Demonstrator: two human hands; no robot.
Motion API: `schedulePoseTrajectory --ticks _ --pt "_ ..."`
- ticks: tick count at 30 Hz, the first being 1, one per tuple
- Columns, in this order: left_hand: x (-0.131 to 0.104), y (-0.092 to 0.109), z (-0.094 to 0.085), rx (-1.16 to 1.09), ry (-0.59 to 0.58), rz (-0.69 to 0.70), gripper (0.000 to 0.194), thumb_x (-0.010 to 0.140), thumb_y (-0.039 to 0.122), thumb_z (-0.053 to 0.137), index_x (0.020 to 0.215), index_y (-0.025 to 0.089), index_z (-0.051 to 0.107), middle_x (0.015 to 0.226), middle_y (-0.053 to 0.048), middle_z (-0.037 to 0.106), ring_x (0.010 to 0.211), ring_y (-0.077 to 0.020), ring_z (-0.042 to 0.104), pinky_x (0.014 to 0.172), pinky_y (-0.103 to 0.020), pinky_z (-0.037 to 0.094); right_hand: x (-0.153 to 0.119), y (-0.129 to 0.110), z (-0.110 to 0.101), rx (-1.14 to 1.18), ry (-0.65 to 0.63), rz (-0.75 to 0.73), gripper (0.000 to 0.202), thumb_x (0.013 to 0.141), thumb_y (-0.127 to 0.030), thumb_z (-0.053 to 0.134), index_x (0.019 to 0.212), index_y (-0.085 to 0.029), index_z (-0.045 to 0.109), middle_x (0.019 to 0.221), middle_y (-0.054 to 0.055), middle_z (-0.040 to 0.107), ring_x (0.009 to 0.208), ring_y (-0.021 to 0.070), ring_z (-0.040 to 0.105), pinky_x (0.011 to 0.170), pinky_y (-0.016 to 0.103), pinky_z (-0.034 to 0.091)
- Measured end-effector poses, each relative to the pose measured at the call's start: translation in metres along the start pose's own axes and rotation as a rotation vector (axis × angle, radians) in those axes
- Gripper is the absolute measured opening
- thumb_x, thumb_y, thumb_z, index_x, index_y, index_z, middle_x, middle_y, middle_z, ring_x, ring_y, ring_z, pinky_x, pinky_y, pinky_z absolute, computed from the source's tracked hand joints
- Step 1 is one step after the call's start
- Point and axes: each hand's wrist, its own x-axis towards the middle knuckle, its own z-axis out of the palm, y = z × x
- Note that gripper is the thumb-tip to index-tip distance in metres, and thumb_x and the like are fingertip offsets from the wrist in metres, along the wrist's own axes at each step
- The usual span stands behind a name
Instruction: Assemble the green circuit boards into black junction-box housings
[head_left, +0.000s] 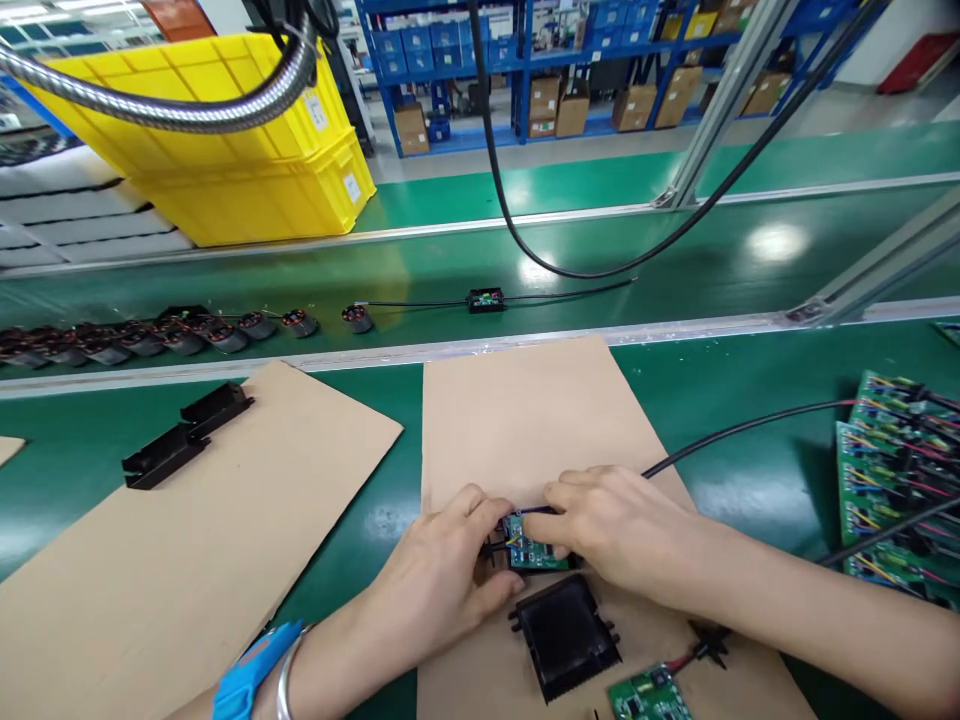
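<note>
A green circuit board (536, 554) with coloured wires lies over the cardboard in front of me, partly covered by fingers. My left hand (454, 560) grips its left end, where a black cable enters, between thumb and fingers. From the right, my right hand (611, 525) has its fingers closed on the board's far and right side. Dark edges show around the board, but I cannot tell whether it sits fully inside a casing. Just nearer to me is an empty black plastic casing half (568, 637). Another circuit board (649, 697) with a black star-shaped fitting (709, 643) lies below my right forearm.
Several wired boards (892, 490) are stacked at the right. Two black casings (165, 455) lie on the left cardboard (187, 530). Beyond the metal rail, small motors (180, 335) and a cabled board (486, 300) rest on the green belt. A black cable (525, 250) hangs ahead, near yellow crates (247, 190).
</note>
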Motion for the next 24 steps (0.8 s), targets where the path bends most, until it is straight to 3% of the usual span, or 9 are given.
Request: schedulePoseTrajectory --ticks 6,13,24 --pt "0.003 -0.001 0.000 -0.038 -0.005 0.017 0.047 0.076 0.018 0.061 0.122 0.025 0.053 0.111 -0.005 0.059 0.090 -0.0230 0.065 0.073 -0.033 0.052 0.008 0.001 -0.004 -0.040 -0.039 -0.077 0.017 0.085 -0.010 0.060 0.094 -0.023 0.064 0.081 0.002 0.066 0.070 0.0183 0.059 0.054 0.031 0.030" --pt "0.003 -0.001 0.003 -0.026 -0.030 -0.016 0.046 0.077 0.019 0.061 0.122 0.023 0.051 0.112 -0.006 0.058 0.088 -0.0234 0.065 0.072 -0.036 0.054 0.007 -0.007 0.008 -0.116 -0.037 -0.015 0.008 0.081 -0.016 0.064 0.086 -0.022 0.061 0.076 0.003 0.063 0.066 0.0215 0.059 0.055 0.033 0.032" --pt "-0.001 -0.004 0.002 -0.085 -0.021 0.005 0.047 0.080 0.019 0.063 0.125 0.025 0.050 0.115 -0.005 0.058 0.093 -0.0231 0.064 0.076 -0.036 0.055 0.011 -0.016 0.017 -0.040 0.103 0.035 0.007 0.083 -0.014 0.061 0.081 -0.021 0.060 0.087 0.005 0.058 0.079 0.0224 0.050 0.065 0.036 0.035"
